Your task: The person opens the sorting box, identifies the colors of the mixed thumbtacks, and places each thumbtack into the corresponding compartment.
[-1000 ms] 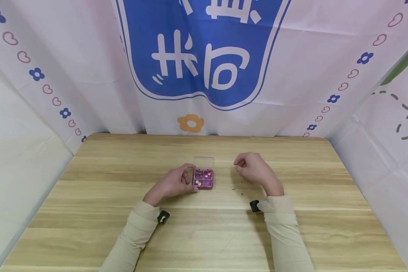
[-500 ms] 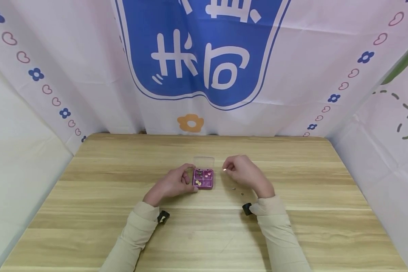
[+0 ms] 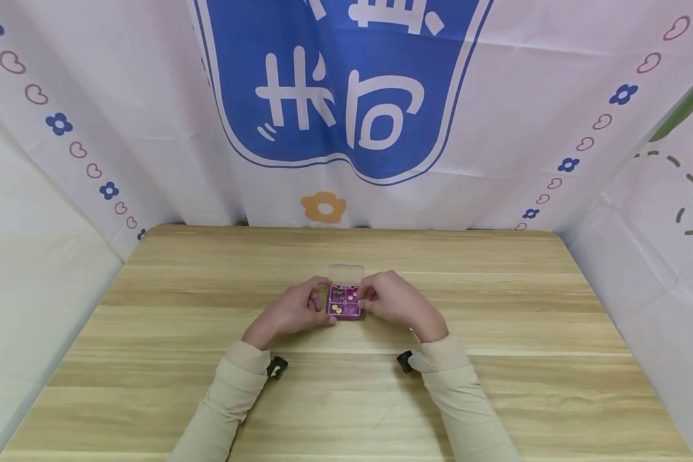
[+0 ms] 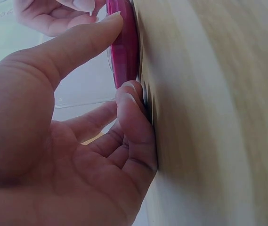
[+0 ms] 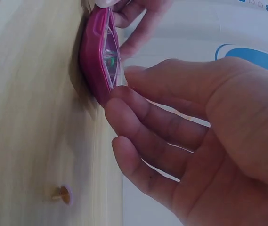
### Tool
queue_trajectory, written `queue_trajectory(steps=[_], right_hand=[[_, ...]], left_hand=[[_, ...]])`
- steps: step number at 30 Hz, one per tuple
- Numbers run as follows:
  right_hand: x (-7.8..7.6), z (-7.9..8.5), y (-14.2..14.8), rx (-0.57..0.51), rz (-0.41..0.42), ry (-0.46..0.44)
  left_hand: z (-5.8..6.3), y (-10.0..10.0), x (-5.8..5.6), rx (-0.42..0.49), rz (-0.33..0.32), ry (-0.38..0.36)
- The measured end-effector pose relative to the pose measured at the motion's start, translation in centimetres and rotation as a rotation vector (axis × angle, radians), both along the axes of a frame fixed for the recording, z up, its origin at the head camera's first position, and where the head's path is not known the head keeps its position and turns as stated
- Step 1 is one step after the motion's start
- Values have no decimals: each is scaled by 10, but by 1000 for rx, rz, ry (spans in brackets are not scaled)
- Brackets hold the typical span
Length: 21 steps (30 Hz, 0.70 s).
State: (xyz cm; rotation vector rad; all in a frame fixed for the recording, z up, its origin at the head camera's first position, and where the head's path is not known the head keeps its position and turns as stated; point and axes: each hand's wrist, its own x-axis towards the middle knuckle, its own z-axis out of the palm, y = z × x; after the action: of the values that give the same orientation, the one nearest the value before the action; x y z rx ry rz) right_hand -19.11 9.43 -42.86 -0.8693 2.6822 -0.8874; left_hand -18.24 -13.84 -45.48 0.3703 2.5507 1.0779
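Observation:
A small magenta compartment box (image 3: 345, 318) lies on the table with its clear lid (image 3: 346, 274) raised at the back. My left hand (image 3: 294, 312) holds it from the left, thumb at the front corner and a finger at the back; the thumb overlaps the magenta side in the left wrist view. Dark green bits lie in the back left compartment, pink round pieces in the back right, yellowish round pieces (image 3: 337, 309) in the front left. My right hand (image 3: 397, 304) pinches at the box's right side; the tiny shiny piece seen there earlier is hidden now by the fingertips.
A gold stud with a round head (image 5: 66, 194) lies on the wooden table (image 3: 335, 398) below my right hand. A printed white curtain (image 3: 283, 199) hangs along the table's back edge.
My right hand has moved left from the loose pieces to the box, carrying a tiny shiny piece. One loose piece left the table between the earlier frames. My left hand stays still.

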Motion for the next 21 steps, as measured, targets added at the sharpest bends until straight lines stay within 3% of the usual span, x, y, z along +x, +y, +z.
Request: queue_trajectory(steps=[21], right_hand=[[3, -3, -6, 25, 68, -16]], left_hand=[[2, 0, 2, -1, 1, 7]])
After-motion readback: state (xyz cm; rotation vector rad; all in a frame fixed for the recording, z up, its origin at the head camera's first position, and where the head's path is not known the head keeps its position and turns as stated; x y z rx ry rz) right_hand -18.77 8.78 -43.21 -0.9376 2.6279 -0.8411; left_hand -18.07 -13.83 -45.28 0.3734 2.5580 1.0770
